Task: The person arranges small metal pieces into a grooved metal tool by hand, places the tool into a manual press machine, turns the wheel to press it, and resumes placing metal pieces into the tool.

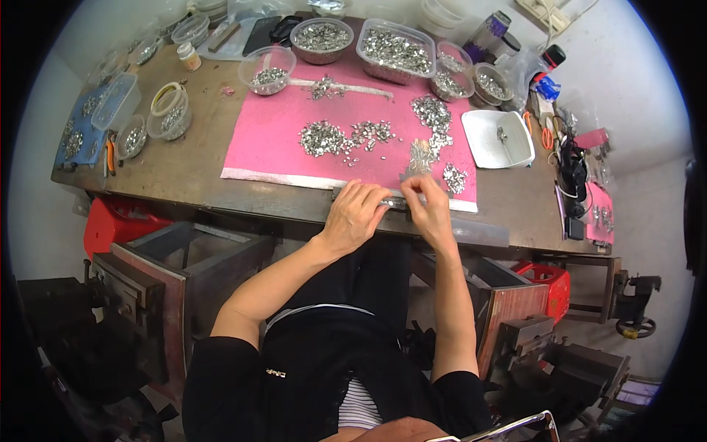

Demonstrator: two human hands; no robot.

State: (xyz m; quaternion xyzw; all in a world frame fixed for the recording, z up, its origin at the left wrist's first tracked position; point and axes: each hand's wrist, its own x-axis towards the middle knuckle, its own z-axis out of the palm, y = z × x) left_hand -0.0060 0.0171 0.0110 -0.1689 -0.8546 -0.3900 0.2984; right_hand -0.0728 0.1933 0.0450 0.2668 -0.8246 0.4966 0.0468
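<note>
If the right hand swings wide, it could scatter nearby metal bits, with the left hand bunched over the metal bar at the table edge (whether either pinches anything, I cannot tell).

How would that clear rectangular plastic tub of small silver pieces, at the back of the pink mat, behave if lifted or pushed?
The clear rectangular plastic tub would probably feel heavy for its size, since small silver metal-looking pieces fill it. Its plastic looks thin, so it might flex when lifted. Wide and low, it seems unlikely to tip.
</note>
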